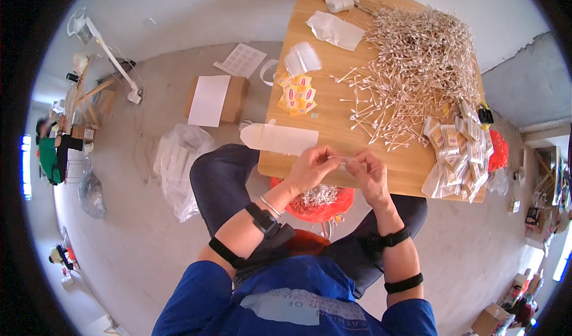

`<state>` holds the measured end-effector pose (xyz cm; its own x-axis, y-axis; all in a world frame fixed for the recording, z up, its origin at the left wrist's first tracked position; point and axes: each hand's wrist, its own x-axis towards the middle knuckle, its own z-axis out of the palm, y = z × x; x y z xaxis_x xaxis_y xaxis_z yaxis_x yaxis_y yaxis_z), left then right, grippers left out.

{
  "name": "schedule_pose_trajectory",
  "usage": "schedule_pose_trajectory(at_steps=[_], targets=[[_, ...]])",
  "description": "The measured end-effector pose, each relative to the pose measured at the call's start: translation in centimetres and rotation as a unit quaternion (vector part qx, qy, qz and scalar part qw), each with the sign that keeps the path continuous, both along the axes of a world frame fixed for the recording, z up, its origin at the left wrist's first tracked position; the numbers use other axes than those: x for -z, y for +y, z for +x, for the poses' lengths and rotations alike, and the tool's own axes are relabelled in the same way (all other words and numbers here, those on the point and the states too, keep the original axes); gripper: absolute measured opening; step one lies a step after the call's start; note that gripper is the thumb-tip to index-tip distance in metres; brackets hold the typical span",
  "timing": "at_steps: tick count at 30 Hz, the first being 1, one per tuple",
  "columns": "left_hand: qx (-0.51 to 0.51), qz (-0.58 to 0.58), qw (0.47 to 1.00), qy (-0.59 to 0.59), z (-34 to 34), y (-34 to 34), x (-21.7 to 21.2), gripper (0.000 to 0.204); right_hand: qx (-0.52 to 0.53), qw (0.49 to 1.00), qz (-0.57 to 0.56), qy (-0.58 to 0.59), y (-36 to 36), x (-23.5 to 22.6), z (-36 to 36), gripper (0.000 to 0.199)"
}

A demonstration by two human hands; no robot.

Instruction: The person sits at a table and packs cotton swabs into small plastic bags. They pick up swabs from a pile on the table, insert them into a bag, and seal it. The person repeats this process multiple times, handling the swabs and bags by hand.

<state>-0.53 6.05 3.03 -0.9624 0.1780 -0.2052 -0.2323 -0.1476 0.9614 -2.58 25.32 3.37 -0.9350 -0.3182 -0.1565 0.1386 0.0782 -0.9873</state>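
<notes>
At the table's near edge, my left hand [316,169] and my right hand [370,176] pinch a small clear plastic bag [342,159] between them. Its contents, if any, are too small to make out. Beyond my hands a big loose heap of cotton swabs [417,67] spreads over the wooden table [333,115]. Right of my right hand lie packed bags of swabs [456,148] with yellow-and-white cards inside. To the left are loose yellow-and-white cards [298,94], a stack of clear bags [302,59] and a white strip [280,138] jutting past the table edge.
Between my knees, under the table edge, hangs a red bag [325,208] with swabs in it. A cardboard box [236,100] and a clear plastic sack [182,169] sit on the floor at left. Another person [50,151] works far left. Another red bag [499,151] is at the right.
</notes>
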Motion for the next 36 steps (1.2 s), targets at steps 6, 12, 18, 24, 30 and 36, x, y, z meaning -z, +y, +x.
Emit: schedule_pose_trajectory(at_steps=[6,12,18,24,30,36], targets=[[0.001,0.05,0.999,-0.004,0.8,0.1,0.7,0.011,-0.04,0.998,-0.023,0.035,0.6,-0.3,0.4,0.007],[0.027,0.052,0.997,-0.041,0.8,-0.2,0.5,0.022,-0.035,0.997,0.0,0.075,0.3,-0.5,0.7,0.005],[-0.012,-0.109,0.982,0.153,1.0,-0.1,-0.5,0.025,-0.018,0.977,0.072,0.201,0.0,-0.9,0.4,0.01],[-0.082,-0.301,0.879,0.361,1.5,0.1,-0.1,0.025,-0.03,0.909,0.147,0.388,-0.1,-1.9,0.3,0.021],[-0.11,-0.402,0.792,0.447,1.8,0.3,-1.3,0.028,-0.013,0.849,0.22,0.481,0.2,-2.0,0.8,0.032],[-0.088,-0.469,0.73,0.489,1.6,0.1,-2.4,0.027,-0.009,0.808,0.268,0.524,0.6,-2.1,1.2,0.036]])
